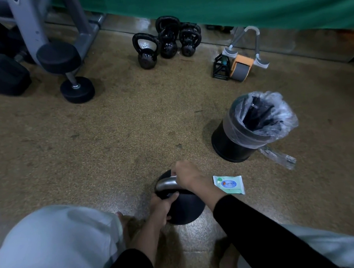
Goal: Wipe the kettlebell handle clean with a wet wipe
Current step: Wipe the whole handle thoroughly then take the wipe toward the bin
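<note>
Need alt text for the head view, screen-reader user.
Right hand wraps a wet wipe round the steel handle of a black kettlebell on the floor; left hand holds the kettlebell's body. A wipe pack lies to its right, a lined bin beyond.

Black kettlebell [184, 207] with silver handle [166, 184], mint-green wipes pack [229, 184], speckled tan floor [130, 126], green curtain [227, 6]

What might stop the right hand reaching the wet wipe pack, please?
Probably nothing, so yes: the wet wipe pack lies unobstructed beside the right hand, which is busy gripping a wipe on the kettlebell handle.
</note>
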Action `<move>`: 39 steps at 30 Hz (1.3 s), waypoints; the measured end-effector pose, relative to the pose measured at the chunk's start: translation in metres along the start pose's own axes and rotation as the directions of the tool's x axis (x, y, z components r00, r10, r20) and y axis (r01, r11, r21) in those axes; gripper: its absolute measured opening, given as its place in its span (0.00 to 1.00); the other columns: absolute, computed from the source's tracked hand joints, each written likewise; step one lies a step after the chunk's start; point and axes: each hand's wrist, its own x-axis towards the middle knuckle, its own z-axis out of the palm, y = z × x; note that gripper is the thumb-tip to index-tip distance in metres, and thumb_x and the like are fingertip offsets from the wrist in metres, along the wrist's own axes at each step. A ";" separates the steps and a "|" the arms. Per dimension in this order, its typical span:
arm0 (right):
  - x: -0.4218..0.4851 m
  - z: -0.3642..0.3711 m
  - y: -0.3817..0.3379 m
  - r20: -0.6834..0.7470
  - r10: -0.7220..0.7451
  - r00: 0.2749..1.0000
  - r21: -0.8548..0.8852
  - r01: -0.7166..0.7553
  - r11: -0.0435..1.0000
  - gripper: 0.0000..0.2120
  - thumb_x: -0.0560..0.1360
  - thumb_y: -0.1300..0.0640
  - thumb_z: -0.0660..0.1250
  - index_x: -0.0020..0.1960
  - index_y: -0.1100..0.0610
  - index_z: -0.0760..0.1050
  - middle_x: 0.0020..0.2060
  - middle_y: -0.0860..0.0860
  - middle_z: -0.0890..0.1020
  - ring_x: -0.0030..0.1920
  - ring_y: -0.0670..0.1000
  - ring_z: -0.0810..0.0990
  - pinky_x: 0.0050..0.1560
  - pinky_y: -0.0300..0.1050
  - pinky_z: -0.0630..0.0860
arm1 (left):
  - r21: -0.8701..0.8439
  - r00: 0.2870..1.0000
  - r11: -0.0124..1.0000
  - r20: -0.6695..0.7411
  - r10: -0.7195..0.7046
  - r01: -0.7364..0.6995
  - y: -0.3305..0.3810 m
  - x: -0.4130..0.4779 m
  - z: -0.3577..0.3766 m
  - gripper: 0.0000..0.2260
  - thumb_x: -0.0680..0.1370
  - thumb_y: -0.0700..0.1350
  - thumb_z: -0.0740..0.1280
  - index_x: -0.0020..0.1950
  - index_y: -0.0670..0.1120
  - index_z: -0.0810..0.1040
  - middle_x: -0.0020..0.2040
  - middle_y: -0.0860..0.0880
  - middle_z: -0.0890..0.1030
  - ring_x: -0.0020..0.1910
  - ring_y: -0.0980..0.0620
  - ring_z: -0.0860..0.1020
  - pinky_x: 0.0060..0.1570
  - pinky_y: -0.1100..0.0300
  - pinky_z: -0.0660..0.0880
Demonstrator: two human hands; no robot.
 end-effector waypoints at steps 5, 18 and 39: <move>-0.005 0.004 0.014 -0.006 -0.039 0.999 -0.005 0.039 0.999 0.14 0.73 0.63 0.64 0.55 0.52 0.81 0.53 0.54 0.82 0.54 0.55 0.80 0.54 0.42 0.75 | -0.025 1.000 0.999 0.022 0.020 -0.019 -0.002 0.001 0.000 0.27 0.70 0.45 0.77 0.66 0.46 0.70 0.59 0.46 0.76 0.54 0.45 0.71 0.46 0.45 0.72; -0.030 0.018 0.002 -0.093 -0.098 0.991 -0.137 0.085 0.987 0.02 0.74 0.62 0.64 0.46 0.59 0.75 0.49 0.56 0.81 0.51 0.57 0.79 0.49 0.46 0.73 | 0.041 1.000 0.999 -0.003 0.031 -0.031 0.000 -0.001 0.002 0.30 0.68 0.47 0.78 0.66 0.48 0.71 0.62 0.46 0.77 0.61 0.42 0.73 0.46 0.46 0.75; -0.064 0.056 0.011 -0.414 -0.297 0.860 -0.187 0.239 0.953 0.17 0.61 0.64 0.58 0.41 0.55 0.84 0.46 0.48 0.86 0.49 0.47 0.85 0.62 0.54 0.72 | 0.047 0.999 0.998 -0.015 0.034 -0.034 -0.001 -0.001 0.001 0.25 0.70 0.46 0.76 0.63 0.47 0.72 0.58 0.44 0.79 0.56 0.41 0.77 0.46 0.46 0.78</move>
